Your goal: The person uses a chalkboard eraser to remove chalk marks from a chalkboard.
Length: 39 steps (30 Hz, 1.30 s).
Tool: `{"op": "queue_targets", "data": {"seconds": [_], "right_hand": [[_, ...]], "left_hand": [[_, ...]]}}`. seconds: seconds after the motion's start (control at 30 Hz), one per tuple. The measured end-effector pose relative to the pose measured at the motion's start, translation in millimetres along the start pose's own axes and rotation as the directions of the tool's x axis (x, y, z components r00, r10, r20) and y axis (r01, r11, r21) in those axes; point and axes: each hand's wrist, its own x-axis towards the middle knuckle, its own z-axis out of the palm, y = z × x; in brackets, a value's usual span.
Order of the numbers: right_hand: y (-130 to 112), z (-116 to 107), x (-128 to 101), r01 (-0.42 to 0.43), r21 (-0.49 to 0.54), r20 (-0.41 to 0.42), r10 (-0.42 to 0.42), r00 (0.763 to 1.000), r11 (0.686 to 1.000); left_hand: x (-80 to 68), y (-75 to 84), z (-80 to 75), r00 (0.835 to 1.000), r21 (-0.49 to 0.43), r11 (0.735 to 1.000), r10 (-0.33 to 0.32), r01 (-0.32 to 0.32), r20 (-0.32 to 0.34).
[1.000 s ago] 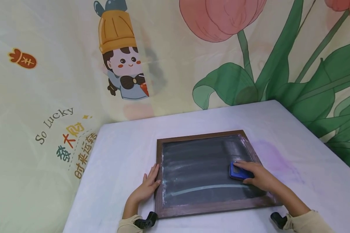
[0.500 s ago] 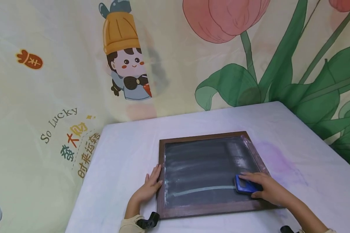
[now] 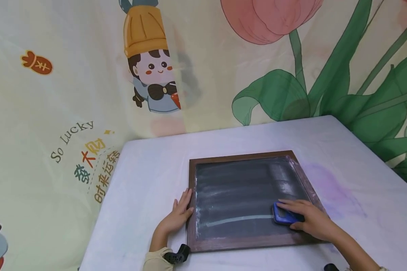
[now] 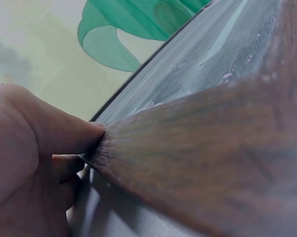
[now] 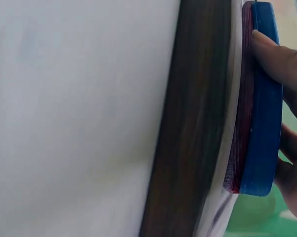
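Note:
A blackboard (image 3: 237, 195) in a dark brown wooden frame lies on the table, with one pale chalk stroke (image 3: 240, 218) across its lower part. My right hand (image 3: 312, 218) holds a blue eraser (image 3: 285, 214) on the board's lower right, over the right end of that stroke. In the right wrist view the thumb lies along the side of the eraser (image 5: 264, 118), whose dark reddish pad faces the board. Fairly straight fingers of my left hand (image 3: 176, 218) rest against the left side of the frame. The left wrist view has the thumb (image 4: 74, 131) touching the frame's edge (image 4: 197, 148).
White cloth covers the table (image 3: 152, 169), with a purple stain (image 3: 332, 188) right of the board. Smeared chalk dust (image 3: 285, 184) marks the board's upper right. A patterned curtain (image 3: 207, 67) hangs behind. A black device (image 3: 178, 255) sits at the left wrist.
My right hand has drawn the eraser down the board's right side onto the stroke, leaving a pale dusty smear above. The stroke's right end is now covered. My left hand stays at the frame.

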Motion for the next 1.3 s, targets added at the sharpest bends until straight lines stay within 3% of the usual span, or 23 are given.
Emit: {"op": "queue_targets", "data": {"seconds": [0.2,0.53,0.83,1.3], "right_hand": [[-32,13,23,-0.007,0.016,0.054,0.006,0.999,1.000],[-87,44,63,0.091,0.028,0.119,-0.094,0.988,0.995],[-139,73,88,0.179,-0.041,0.132,-0.172,0.976,0.983],[-164,86,99,0.227,-0.088,0.126,-0.216,0.968,0.970]], "left_hand": [[2.3,0.1,-2.4,1.000,0.007,1.000,0.003,-0.003,0.006],[0.9,-1.6,-2.4,1.000,0.002,1.000,0.023,-0.023,-0.006],[0.8,-2.2,-2.8,1.000,0.001,1.000,0.021,-0.021,-0.007],[-0.1,-1.5,-3.4,0.999,0.009,0.999,0.038,-0.038,-0.003]]}}
